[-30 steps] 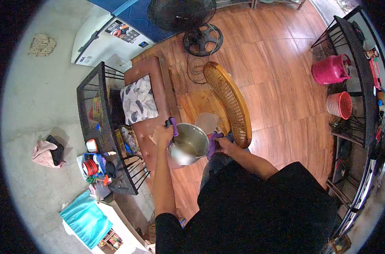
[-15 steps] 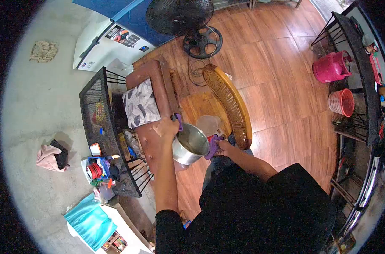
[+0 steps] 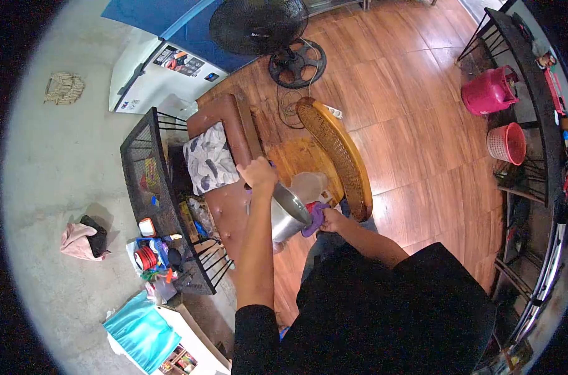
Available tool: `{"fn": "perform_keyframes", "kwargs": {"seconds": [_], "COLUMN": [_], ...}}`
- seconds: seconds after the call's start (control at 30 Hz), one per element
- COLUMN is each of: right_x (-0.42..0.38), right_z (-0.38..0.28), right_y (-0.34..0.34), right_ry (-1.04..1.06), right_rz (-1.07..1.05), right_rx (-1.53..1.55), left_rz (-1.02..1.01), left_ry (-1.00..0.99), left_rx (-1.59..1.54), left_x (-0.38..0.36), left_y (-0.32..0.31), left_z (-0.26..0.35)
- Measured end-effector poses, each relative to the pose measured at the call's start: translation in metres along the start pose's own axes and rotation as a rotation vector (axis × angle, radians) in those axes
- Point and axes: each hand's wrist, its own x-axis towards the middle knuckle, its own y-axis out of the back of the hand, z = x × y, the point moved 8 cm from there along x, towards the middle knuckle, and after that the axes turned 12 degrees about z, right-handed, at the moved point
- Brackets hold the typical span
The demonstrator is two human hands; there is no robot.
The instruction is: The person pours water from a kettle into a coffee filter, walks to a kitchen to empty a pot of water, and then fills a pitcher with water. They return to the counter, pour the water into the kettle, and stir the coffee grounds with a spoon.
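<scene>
A silver metal pot [image 3: 285,220] is held between my two hands, tilted toward a clear round container [image 3: 309,185] on the wooden seat [image 3: 290,157]. My left hand [image 3: 259,175] is closed on the pot's far side, near its handle. My right hand [image 3: 329,220] grips a purple cloth [image 3: 313,222] against the pot's near right side. Something red shows between the container and the purple cloth. The pot's contents are mostly hidden by its wall.
A brown padded bench [image 3: 224,209] with a patterned cushion [image 3: 210,159] lies left of the pot. A curved woven chair back [image 3: 340,156] stands right. A black fan [image 3: 259,28], pink gas cylinder [image 3: 487,92] and red basket [image 3: 506,144] are farther off.
The pot has tipped further toward the clear container, so less of its inside shows. My left hand has moved slightly up and right. The view has shifted a little.
</scene>
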Motion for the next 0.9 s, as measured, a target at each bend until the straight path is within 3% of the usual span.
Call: {"fn": "perform_keyframes", "kwargs": {"seconds": [0.03, 0.07, 0.1, 0.13, 0.2, 0.3, 0.37, 0.43, 0.5, 0.53, 0.6, 0.67, 0.9], "right_x": [0.018, 0.051, 0.043, 0.041, 0.053, 0.064, 0.039, -0.002, -0.026, -0.023, -0.026, 0.006, 0.116], "right_z": [0.006, 0.013, 0.009, 0.009, 0.018, 0.024, 0.020, 0.009, 0.003, 0.005, 0.001, 0.013, 0.040], "right_y": [0.007, 0.010, -0.001, -0.005, 0.011, 0.010, -0.003, -0.021, -0.017, -0.017, -0.030, -0.023, 0.013], "right_ry": [-0.001, 0.042, 0.084, 0.083, -0.008, -0.057, -0.022, 0.014, 0.006, 0.006, 0.102, 0.138, 0.373], "right_rz": [-0.002, -0.151, -0.300, -0.302, -0.032, -0.183, -0.218, -0.253, -0.021, -0.024, -0.231, -0.193, 0.106], "right_rx": [0.004, 0.049, 0.095, 0.100, 0.099, 0.039, 0.113, 0.181, 0.169, 0.172, 0.232, 0.243, 0.282], "left_rz": [-0.027, -0.053, -0.053, -0.033, -0.015, 0.092, -0.062, -0.069, -0.075, -0.069, -0.059, -0.086, 0.026], "left_ry": [-0.013, -0.026, -0.028, -0.057, -0.095, -0.179, -0.196, -0.218, -0.233, -0.241, -0.250, -0.158, -0.150], "left_rx": [-0.010, -0.021, -0.017, 0.006, 0.033, 0.060, 0.137, 0.139, 0.142, 0.128, 0.116, 0.045, -0.011], "left_x": [0.001, 0.004, 0.007, 0.010, 0.013, 0.015, 0.018, 0.019, 0.017, 0.015, 0.013, 0.016, -0.025], "left_y": [0.003, 0.005, 0.003, 0.003, 0.005, 0.023, 0.021, 0.023, 0.026, 0.029, 0.031, 0.028, 0.065], "left_z": [0.006, 0.012, 0.017, 0.024, 0.035, 0.058, 0.070, 0.080, 0.086, 0.089, 0.089, 0.079, 0.036]}}
